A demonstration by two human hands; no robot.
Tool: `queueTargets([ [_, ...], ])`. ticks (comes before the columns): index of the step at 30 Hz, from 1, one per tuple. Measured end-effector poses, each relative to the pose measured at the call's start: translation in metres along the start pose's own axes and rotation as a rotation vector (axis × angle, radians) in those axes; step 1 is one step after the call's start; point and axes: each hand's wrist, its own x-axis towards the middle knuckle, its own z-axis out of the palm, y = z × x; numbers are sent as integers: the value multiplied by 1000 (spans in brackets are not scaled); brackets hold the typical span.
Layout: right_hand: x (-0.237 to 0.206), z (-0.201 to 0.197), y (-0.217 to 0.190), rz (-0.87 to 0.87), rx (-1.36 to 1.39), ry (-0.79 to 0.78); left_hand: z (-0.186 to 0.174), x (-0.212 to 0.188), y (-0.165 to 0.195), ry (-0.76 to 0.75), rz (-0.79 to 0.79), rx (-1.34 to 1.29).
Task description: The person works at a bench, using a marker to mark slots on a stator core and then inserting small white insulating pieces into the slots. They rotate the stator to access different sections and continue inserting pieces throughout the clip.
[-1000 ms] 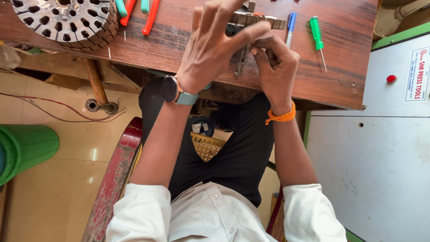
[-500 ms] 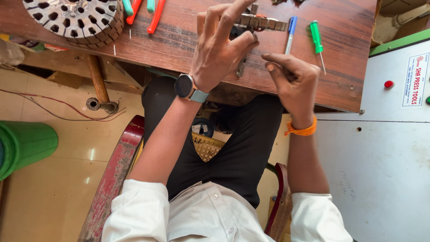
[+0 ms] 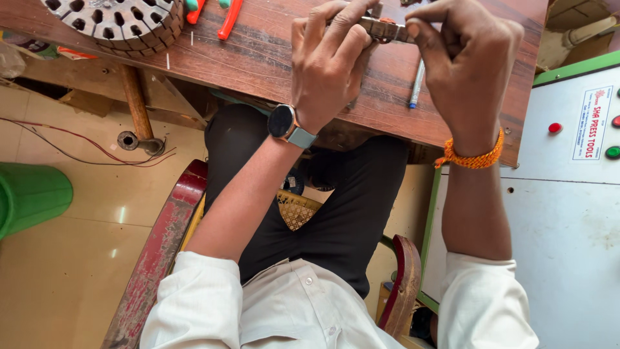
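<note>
A white upright rectangular label (image 3: 591, 123) with red and dark print is fixed to the grey face of the machine cabinet (image 3: 568, 245), near its upper right corner, just beyond the worktop's right edge. A round red button sits to its left; the picture's right edge cuts a red and a green one beside it. Under the worktop's left end, a flat packet (image 3: 45, 50) with yellow, red and green print lies on a ledge, partly hidden. A smartwatch (image 3: 282, 121) on the left wrist shows a round, dark screen.
</note>
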Motion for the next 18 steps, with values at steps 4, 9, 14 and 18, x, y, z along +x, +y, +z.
queueTargets([
  [4, 8, 4, 19, 10, -83, -41, 2, -1, 4, 11, -29, 17],
  [9, 13, 7, 37, 192, -20, -98, 5, 0, 8, 33, -20, 30],
  [14, 15, -10, 22, 119, 26, -117, 5, 0, 7, 23, 59, 75],
  [18, 11, -17, 7, 93, -26, -94, 4, -1, 8, 19, 66, 87],
])
